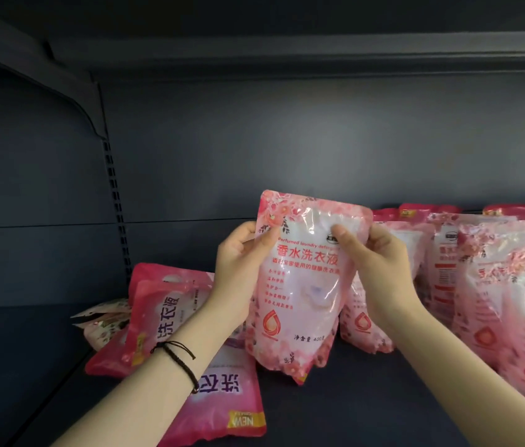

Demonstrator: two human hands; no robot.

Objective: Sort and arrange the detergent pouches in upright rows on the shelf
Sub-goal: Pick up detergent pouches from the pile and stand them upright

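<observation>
My left hand [238, 256]: grips the pink pouch [303, 285] by its left edge.
My right hand [374, 253]: pinches its upper right.
Pouch: upright above the shelf [367, 398], between flat pouches [170, 321] left and standing rows [496, 285] right.

A black cord bracelet [179, 360] — behind, a slotted upright [115, 195] and bracket [61, 75].

- Dark shelf [367, 398]: bare deck shows below the grip and to its right.
- Deep-pink pouches [222, 411] lie flat and overlapping, below and left of the grip.
- Pale pouches [103, 321] lie heaped farther left.
- Upright pouches [487, 285] stand in rows right of the grip.
</observation>
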